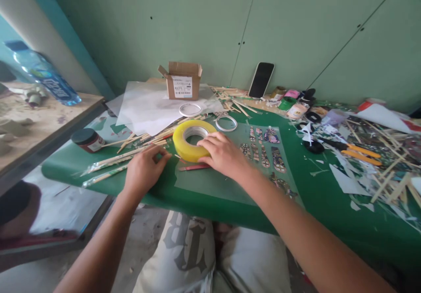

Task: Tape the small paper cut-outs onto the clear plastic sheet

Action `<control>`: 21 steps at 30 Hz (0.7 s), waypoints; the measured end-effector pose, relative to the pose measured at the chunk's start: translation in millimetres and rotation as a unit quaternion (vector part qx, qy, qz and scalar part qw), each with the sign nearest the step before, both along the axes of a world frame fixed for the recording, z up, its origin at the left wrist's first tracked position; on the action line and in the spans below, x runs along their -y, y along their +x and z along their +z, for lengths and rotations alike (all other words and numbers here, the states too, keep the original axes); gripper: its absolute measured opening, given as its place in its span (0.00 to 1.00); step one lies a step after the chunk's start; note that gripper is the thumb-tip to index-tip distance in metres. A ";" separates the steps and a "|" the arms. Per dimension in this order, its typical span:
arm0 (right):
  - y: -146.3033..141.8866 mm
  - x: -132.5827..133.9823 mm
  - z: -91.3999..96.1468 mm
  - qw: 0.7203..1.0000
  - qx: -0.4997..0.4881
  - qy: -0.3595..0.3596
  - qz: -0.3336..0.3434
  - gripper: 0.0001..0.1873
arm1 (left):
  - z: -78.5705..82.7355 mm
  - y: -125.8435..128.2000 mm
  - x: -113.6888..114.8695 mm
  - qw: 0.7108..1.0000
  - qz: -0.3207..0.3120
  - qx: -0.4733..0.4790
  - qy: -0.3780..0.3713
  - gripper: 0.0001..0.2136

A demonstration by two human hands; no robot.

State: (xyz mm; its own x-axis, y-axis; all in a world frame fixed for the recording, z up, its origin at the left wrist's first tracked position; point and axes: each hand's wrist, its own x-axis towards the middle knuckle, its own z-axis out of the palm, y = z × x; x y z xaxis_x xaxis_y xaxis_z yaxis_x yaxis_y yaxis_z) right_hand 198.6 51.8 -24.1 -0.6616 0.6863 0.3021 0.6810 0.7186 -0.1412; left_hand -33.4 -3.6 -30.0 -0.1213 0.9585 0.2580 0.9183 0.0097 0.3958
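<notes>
A wide roll of yellow packing tape (180,146) lies flat on the green table cover. My right hand (223,152) grips its right side, the fingertips reaching over the rim into the core and the thumb at the outer edge. Beside the roll, my left hand (146,168) rests on the cover with its fingers curled in; whatever they may hold is hidden. Bamboo sticks (115,158), some in clear wrap, lie next to it. Under my right hand is a thin reddish tool (194,167). A clear sheet (230,187) bears several patterned cut-out pieces (278,159).
An open cardboard box (183,82) stands at the back on white paper (144,117), near two narrow tape rings (226,123). A phone (261,80) leans on the wall. Orange-handled scissors (362,155) lie among scraps on the right. A dark-lidded jar (88,140) stands left.
</notes>
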 end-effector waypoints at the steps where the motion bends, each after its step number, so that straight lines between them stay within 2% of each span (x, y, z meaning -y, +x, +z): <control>1: 7.5 -2.9 1.0 1.000 0.010 0.000 0.001 0.21 | 2.0 -7.2 0.9 1.000 0.017 0.001 0.006 0.10; 8: 53.7 -30.4 4.6 0.997 0.054 -0.060 0.004 0.30 | 11.2 -53.4 11.7 0.995 0.092 0.018 0.020 0.10; 11: 56.7 -32.7 7.3 0.995 0.062 -0.074 0.007 0.33 | 9.2 -58.0 19.6 0.996 0.076 0.035 0.013 0.11; 13: 52.7 -21.9 9.7 0.998 0.055 -0.043 -0.002 0.33 | 6.5 -57.2 24.4 0.998 0.042 0.042 0.027 0.11; 16: 36.7 12.1 8.7 0.999 0.014 0.043 -0.005 0.27 | 2.0 -54.2 29.3 0.997 0.018 0.056 0.056 0.10; 18: 21.3 37.8 2.2 0.999 0.002 0.048 0.010 0.14 | -0.6 -51.5 31.9 0.996 0.015 0.067 0.063 0.10; 21: -0.4 64.0 -11.7 0.997 0.042 0.049 -0.039 0.09 | -2.9 -45.8 37.1 0.995 0.002 0.084 0.055 0.12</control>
State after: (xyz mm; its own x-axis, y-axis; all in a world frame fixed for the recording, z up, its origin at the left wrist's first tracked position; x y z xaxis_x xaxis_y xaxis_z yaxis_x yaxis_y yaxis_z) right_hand 198.2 -12.2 -35.8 -0.6339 0.7058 0.3163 0.7411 0.6713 -0.0127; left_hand -79.2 -40.7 -32.9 -0.1744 0.9254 0.3365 0.8391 -0.0392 0.5425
